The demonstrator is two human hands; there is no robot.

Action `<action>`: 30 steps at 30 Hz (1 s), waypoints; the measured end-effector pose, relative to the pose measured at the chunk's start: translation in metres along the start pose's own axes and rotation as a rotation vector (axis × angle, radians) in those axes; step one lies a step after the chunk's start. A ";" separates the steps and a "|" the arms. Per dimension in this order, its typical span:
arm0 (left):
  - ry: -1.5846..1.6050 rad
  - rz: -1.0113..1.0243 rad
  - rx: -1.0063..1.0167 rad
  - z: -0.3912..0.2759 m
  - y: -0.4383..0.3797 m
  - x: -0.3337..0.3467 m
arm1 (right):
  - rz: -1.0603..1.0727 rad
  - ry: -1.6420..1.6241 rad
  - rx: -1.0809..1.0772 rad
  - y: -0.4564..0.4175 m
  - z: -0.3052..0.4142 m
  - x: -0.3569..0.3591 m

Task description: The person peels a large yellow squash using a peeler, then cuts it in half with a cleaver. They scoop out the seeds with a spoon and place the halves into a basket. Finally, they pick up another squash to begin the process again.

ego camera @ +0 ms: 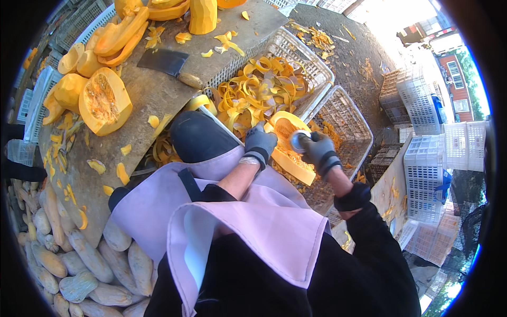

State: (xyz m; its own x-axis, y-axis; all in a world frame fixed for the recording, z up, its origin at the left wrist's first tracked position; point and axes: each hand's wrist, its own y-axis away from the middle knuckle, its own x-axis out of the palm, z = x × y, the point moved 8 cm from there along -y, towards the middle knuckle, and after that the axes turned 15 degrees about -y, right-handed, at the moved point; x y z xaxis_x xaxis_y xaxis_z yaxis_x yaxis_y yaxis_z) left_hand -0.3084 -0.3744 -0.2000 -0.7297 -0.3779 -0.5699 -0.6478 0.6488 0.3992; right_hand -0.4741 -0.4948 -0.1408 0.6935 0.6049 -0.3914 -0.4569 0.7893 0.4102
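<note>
My gloved left hand [260,142] grips a peeled pumpkin half [291,163] by its upper left edge. The cut side faces up, showing orange fibres and seeds in the hollow. In my gloved right hand [321,149] is a round metal scraping tool [298,141], held over that hollow; whether it touches the flesh cannot be made out. Below the half stands a dirty white plastic crate [358,136] with orange pulp scraps inside. Beside it, another crate [324,65] holds long curled pumpkin peelings [261,89].
A board [146,107] on my left carries a cleaver [164,62], a seeded pumpkin half [105,101] and peeled pumpkin pieces [122,33]. Unpeeled pumpkins [91,253] are heaped at lower left. Stacked crates [424,174] stand on the right. Someone's dark-clad legs [21,168] show at far left.
</note>
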 end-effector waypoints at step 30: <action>0.230 0.033 -0.020 0.011 0.001 0.012 | 0.256 -0.295 -0.160 0.069 -0.116 -0.050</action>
State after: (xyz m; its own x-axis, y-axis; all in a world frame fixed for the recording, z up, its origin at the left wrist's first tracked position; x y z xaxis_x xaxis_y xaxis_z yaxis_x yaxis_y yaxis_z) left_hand -0.3150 -0.3709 -0.2142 -0.7798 -0.4988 -0.3783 -0.6252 0.6512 0.4302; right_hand -0.6047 -0.4580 -0.1886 0.6654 0.7458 -0.0312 -0.6999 0.6379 0.3213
